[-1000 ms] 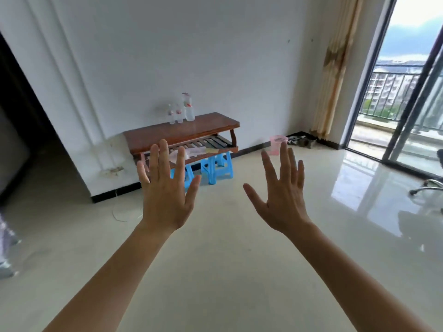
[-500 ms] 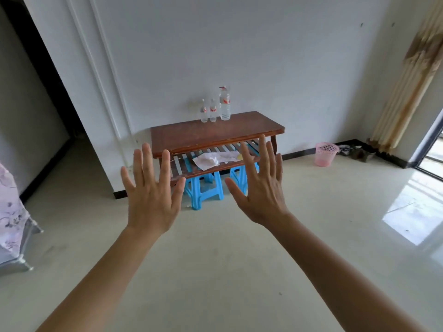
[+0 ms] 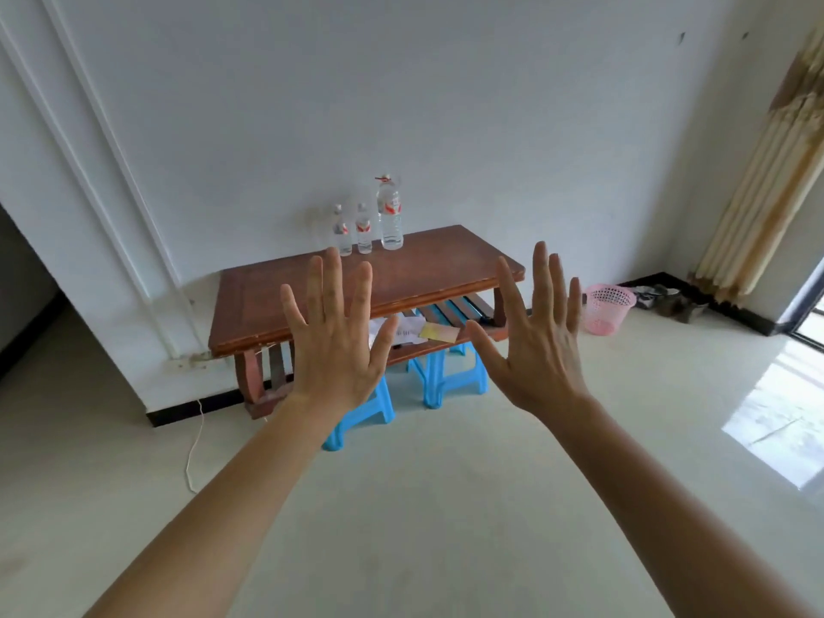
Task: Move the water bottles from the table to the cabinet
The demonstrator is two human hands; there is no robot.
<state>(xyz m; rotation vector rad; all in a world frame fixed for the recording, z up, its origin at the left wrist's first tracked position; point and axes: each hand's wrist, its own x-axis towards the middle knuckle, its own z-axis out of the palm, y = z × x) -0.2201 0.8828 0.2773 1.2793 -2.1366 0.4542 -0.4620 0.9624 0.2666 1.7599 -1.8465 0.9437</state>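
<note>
Both your hands are up in front of you with nothing in them. Your left grip (image 3: pixel 334 336) is wide, fingers spread and straight, and your right grip (image 3: pixel 539 350) is the same. Neither one touches anything.

The things to move stand well beyond your fingertips, at the far edge of the brown wooden table (image 3: pixel 423 269), close to the white wall. There are two small clear plastic water bottles with red-and-white labels (image 3: pixel 342 231) (image 3: pixel 364 229), just beside each other. A taller clear plastic bottle with the same kind of label (image 3: pixel 390 216) stands to their right. All three are upright and capped. The cabinet is not in view.

Expect thin, smooth plastic that gives under a squeeze. The bottles look filled, though the water level is too small to read, so count on some weight, most of it in the tall one. Take each small bottle around its middle, at the label, where the wall is likely less slick. One grip should do for each. For the tall bottle, wrap your grip around the body below the shoulder, and bring the other underneath if it feels heavy. There is something red at its cap that I cannot make out, so do not rely on it. The small pair stand close together, so reach for the outer one first to avoid toppling its neighbour.
</note>
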